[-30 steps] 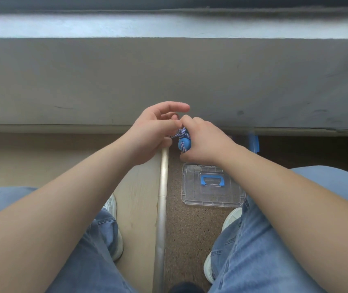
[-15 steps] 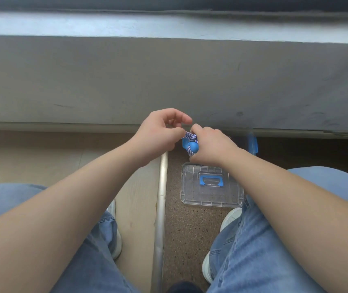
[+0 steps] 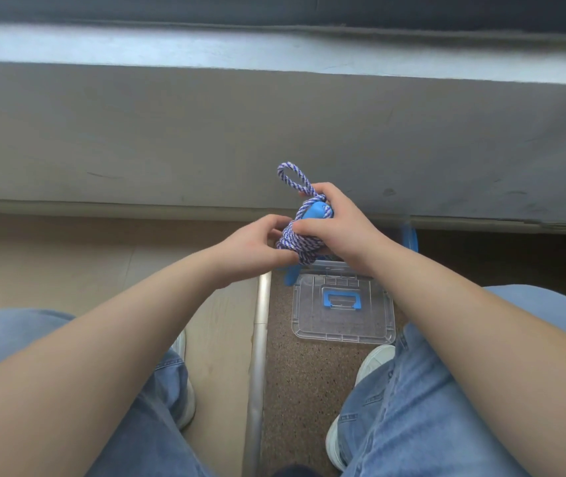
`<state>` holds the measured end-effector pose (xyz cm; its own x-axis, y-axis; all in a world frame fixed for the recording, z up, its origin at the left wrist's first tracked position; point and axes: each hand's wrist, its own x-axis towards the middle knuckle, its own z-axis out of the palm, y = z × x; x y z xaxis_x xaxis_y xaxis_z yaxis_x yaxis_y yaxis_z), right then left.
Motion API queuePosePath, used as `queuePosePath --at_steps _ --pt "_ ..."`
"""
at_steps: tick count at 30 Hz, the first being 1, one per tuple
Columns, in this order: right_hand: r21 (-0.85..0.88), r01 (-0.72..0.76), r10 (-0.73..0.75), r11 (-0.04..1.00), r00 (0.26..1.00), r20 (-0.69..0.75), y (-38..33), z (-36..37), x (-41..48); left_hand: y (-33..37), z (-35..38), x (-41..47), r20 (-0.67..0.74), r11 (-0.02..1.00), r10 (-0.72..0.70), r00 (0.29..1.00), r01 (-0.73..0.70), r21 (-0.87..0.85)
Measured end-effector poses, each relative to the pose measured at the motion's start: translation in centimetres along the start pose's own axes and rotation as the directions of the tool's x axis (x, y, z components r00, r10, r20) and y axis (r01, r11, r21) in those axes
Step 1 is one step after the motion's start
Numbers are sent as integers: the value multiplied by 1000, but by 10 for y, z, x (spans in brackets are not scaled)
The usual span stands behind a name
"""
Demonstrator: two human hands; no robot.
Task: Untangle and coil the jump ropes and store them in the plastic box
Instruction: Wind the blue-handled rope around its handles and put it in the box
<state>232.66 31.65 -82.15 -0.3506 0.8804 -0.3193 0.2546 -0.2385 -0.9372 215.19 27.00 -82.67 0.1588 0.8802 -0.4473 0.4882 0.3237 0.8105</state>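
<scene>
Head view: jump rope [image 3: 300, 242] gripped between left hand [image 3: 253, 247] and right hand [image 3: 341, 223].

Lighting: soft, even daylight, moderately bright; strongest on the pale sill [image 3: 137, 43] at top, which carries a cool bluish sheen. Shadows: faint, diffuse, deepest at bottom centre. Glare: slight on the clear lid [image 3: 343, 325]. Focus: centre fairly sharp, strands of the jump rope [image 3: 300, 244] legible; forearms [image 3: 102, 356] at the lower corners soft. Distortion: wide-angle bowing along the sill.
</scene>
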Motion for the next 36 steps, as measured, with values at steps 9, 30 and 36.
queuePosePath --at_steps 9,30,36 --pt "274 -236 234 932 971 41 1 -21 13 -9 1 14 -52 1000 0 999 0 -2" --pt "389 -503 601 772 777 -187 124 -90 99 -48 67 155 -213 998 -59 975 58 -12" --pt "385 -561 655 733 735 -174 153 -115 107 -57 93 191 -168 987 -119 979 98 -126"
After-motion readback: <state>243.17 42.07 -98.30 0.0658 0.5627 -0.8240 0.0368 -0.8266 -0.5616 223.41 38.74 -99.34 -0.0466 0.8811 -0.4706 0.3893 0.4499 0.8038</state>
